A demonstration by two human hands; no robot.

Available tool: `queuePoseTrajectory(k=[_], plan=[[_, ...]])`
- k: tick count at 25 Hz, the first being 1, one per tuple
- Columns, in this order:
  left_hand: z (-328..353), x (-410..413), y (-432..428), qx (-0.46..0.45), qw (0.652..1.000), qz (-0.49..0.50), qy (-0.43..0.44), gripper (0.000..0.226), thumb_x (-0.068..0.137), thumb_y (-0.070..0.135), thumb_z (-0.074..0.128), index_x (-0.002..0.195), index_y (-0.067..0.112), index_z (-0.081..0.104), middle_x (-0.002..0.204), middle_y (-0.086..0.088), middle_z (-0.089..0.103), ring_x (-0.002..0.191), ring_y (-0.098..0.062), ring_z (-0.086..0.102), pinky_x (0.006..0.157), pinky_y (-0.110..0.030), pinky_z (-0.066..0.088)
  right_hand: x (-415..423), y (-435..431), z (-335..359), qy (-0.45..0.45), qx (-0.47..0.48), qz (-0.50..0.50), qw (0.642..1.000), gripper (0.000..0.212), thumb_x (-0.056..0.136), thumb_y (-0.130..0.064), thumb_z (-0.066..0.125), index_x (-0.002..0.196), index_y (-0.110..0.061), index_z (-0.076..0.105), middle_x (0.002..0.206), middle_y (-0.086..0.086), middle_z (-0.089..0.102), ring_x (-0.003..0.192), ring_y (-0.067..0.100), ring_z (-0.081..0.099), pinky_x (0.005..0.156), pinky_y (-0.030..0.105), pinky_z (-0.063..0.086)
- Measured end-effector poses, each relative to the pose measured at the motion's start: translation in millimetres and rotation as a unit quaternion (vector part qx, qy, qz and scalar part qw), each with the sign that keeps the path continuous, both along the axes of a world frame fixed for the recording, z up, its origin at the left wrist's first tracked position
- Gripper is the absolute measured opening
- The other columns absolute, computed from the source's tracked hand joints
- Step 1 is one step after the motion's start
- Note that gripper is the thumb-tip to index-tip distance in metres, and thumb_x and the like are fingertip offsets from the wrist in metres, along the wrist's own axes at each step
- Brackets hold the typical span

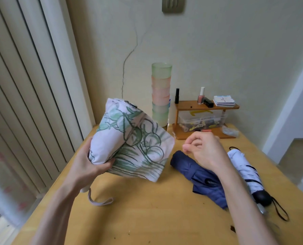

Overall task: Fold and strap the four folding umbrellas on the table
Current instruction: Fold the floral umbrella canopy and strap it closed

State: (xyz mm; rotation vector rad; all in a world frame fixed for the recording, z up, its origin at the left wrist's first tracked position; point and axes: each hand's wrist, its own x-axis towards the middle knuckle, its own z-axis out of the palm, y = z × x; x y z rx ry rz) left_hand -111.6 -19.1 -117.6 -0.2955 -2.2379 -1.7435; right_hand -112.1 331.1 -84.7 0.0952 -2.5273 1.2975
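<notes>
Because the canopy has to be gathered round the shaft before a strap can go on, the left hand (87, 165) grips the floral umbrella (129, 140) near its handle end, fingers wrapped round the bunched fabric, and tilts it up off the wooden table (147, 218) with the tip toward the wall. Part of the canopy is already rolled tight under that grip, while a broad flap hangs loose on the right, so I judge the wrapping only half done. The right hand (205, 151) hovers just beside that flap, fingers loosely curled and holding nothing, probably placed to catch the loose panel or its strap. The pale wrist loop (99, 200) dangles below the left wrist onto the table.

The navy umbrella (200, 177) and the white umbrella with dark markings (244, 170) lie side by side under the right forearm, which covers their middles; the navy one looks folded but loose, and I cannot tell whether either is strapped. A fourth umbrella is not visible. The floral umbrella's handle is hidden behind the left wrist, and its closing strap cannot be made out.
</notes>
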Motion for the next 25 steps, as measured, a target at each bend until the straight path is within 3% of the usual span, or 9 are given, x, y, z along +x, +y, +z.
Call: queuePoseTrajectory(k=[2,6,11,15,18,20,21,23,25], plan=[[0,1,-3,0.031,0.999,0.013,-0.015,0.081,0.06,0.02,0.084,0.132,0.044,0.058,0.099,0.011,0.077,0.075,-0.012,0.071,0.06,-0.029,0.061,0,1,0,0.008,-0.09,0.031,0.995,0.008,0.094,-0.016,0.079,0.095,-0.017,0.071,0.087,-0.001,0.08,0.082,0.011,0.078,0.089,0.048,0.064],[3,4,-3,0.036,0.999,0.003,-0.019,0.084,0.058,0.022,0.086,0.137,0.035,0.059,0.097,0.005,0.077,0.076,-0.02,0.07,0.061,-0.037,0.062,8,-19,4,-0.041,-0.207,0.126,0.969,0.045,0.09,-0.039,0.08,0.129,-0.026,0.064,0.117,-0.007,0.078,0.105,0.006,0.075,0.09,0.026,0.059],[2,3,6,0.041,0.999,-0.005,-0.013,0.082,0.063,0.014,0.082,0.139,0.034,0.059,0.097,0.007,0.077,0.073,-0.015,0.068,0.06,-0.035,0.059,4,-46,-5,0.054,-0.314,0.04,0.947,0.016,0.1,-0.023,0.071,0.11,-0.014,0.079,0.103,-0.001,0.082,0.1,0.02,0.078,0.091,0.038,0.062],[-3,-2,10,0.068,0.998,0.002,-0.012,0.076,0.067,0.017,0.082,0.138,0.028,0.061,0.103,0.003,0.077,0.08,-0.015,0.07,0.059,-0.029,0.059,-2,-47,-9,0.012,-0.421,-0.004,0.907,0.039,0.096,-0.044,0.075,0.125,-0.019,0.074,0.111,-0.001,0.081,0.108,0.023,0.077,0.091,0.037,0.061],[-8,-4,14,0.101,0.994,0.006,-0.034,0.071,0.065,0.024,0.085,0.133,0.022,0.063,0.102,0.001,0.077,0.081,-0.015,0.072,0.06,-0.027,0.058,-4,-48,-16,-0.102,-0.31,0.083,0.941,0.09,0.073,-0.08,0.079,0.14,-0.021,0.064,0.126,-0.001,0.076,0.117,0.02,0.072,0.105,0.049,0.054],[-10,-7,19,0.113,0.993,0.016,-0.037,0.077,0.06,0.032,0.089,0.132,0.021,0.063,0.104,0.0,0.077,0.082,-0.013,0.073,0.061,-0.026,0.058,-7,-55,-24,-0.045,-0.205,0.063,0.976,0.074,0.08,-0.072,0.078,0.1,-0.001,0.068,0.089,0.004,0.078,0.08,0.024,0.072,0.079,0.045,0.059],[-11,-8,23,0.115,0.992,0.025,-0.034,0.077,0.06,0.033,0.089,0.132,0.022,0.063,0.105,0.001,0.077,0.083,-0.013,0.073,0.062,-0.026,0.058,-6,-61,-26,0.002,-0.165,0.03,0.986,0.065,0.089,-0.062,0.074,0.077,-0.001,0.056,0.062,0.002,0.061,0.056,0.023,0.053,0.058,0.034,0.047],[-12,-10,34,0.119,0.991,0.049,-0.018,0.069,0.065,0.028,0.084,0.13,0.024,0.062,0.106,0.003,0.077,0.087,-0.012,0.073,0.062,-0.024,0.057,-2,-68,-23,0.079,-0.122,-0.023,0.989,0.059,0.1,-0.047,0.065,0.066,-0.006,0.038,0.051,0.004,0.035,0.047,0.021,0.03,0.048,0.026,0.023],[-14,-11,46,0.118,0.99,0.071,-0.015,0.063,0.066,0.027,0.08,0.127,0.024,0.062,0.107,0.006,0.076,0.088,-0.009,0.073,0.063,-0.021,0.055,-1,-63,-16,0.128,-0.124,-0.001,0.984,0.057,0.104,-0.043,0.06,0.064,-0.009,0.036,0.052,-0.006,0.029,0.05,0.011,0.023,0.049,0.024,0.018]])
